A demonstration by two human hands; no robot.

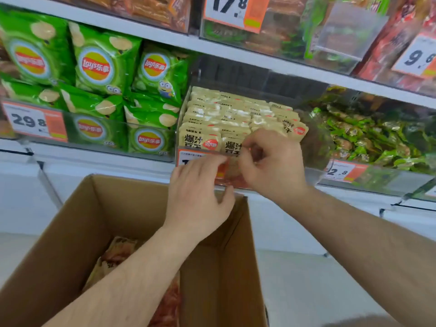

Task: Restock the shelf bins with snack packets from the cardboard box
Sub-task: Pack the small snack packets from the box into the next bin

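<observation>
Right hand (pixel 271 161) is at the near front wall of the clear bin (pixel 186 107), fingers curled and pinching the top edge of a beige snack packet (pixel 232 145) in the front row. Left hand (pixel 200 197) hangs just below and left of it, fingers extended and relaxed against the bin's price label (pixel 188 159), grasping nothing that I can see.

Largest first: the cardboard box (pixel 70 220) stands open directly under my forearms, near side of the shelf; more packets (pixel 113 256) lie at its bottom, partly hidden by my left arm. The bin sits between the green chip bags (pixel 99 69) on the left and the green wrapped snacks (pixel 368 138) on the right. Its rows look nearly full.

Procedure as I judge it: seat the pinched packet upright, print facing near, flush with its neighbour. Use the left hand to brace the front wall. Do not force; a tight row may buckle packets over the wall.
</observation>
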